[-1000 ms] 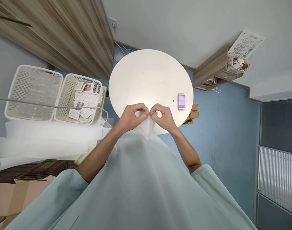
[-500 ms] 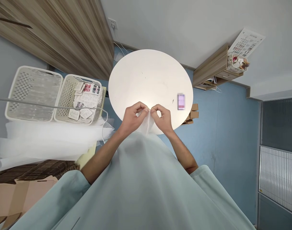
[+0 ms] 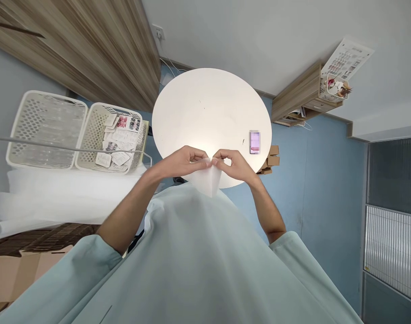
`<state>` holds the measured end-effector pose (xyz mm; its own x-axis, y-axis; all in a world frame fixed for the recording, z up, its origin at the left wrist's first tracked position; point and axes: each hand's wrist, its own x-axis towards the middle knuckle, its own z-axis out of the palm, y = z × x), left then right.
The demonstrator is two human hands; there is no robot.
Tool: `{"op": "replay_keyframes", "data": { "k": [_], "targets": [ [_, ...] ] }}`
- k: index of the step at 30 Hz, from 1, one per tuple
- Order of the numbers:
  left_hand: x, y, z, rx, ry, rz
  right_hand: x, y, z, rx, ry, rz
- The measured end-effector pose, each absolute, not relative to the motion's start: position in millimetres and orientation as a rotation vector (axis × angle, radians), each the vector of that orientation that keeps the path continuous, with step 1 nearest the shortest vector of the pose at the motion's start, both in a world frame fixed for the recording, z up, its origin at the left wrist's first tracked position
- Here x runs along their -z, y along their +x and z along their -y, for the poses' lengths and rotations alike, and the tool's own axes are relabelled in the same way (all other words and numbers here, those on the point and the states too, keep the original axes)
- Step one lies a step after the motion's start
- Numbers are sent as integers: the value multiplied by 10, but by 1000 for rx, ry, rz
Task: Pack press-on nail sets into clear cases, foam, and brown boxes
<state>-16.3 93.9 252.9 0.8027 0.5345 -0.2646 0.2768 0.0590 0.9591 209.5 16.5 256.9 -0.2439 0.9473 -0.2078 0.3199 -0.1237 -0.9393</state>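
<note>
My left hand (image 3: 178, 163) and my right hand (image 3: 235, 164) meet at the near edge of the round white table (image 3: 208, 112). Both pinch the top edge of a thin white translucent sheet (image 3: 207, 181), perhaps a small bag, which hangs down in front of my pale green top. The fingertips of the two hands almost touch at the sheet's upper corner. A phone (image 3: 255, 142) lies on the table to the right of my right hand.
Two white perforated baskets stand at the left, one (image 3: 46, 130) holding clear packets, the other (image 3: 119, 137) holding printed cards. White foam sheets (image 3: 66, 198) lie below them. Small cardboard boxes (image 3: 272, 159) sit under the table's right edge. A wooden shelf (image 3: 303, 99) stands against the wall.
The sheet has spread wider and hangs lower. My left forearm has swung outward to the left, while both hands stay pinched together at the table's near edge.
</note>
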Motion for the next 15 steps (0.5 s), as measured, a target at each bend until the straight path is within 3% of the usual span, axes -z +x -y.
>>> {"op": "replay_keyframes", "data": {
  "k": [8, 15],
  "targets": [
    [-2529, -195, -955, -139, 1519, -597, -2631, 2184, -199, -1584, -1344, 1734],
    [-2572, -156, -852, -282, 1541, -642, -2595, 2132, -155, -1528, -1318, 1644]
  ]
}}
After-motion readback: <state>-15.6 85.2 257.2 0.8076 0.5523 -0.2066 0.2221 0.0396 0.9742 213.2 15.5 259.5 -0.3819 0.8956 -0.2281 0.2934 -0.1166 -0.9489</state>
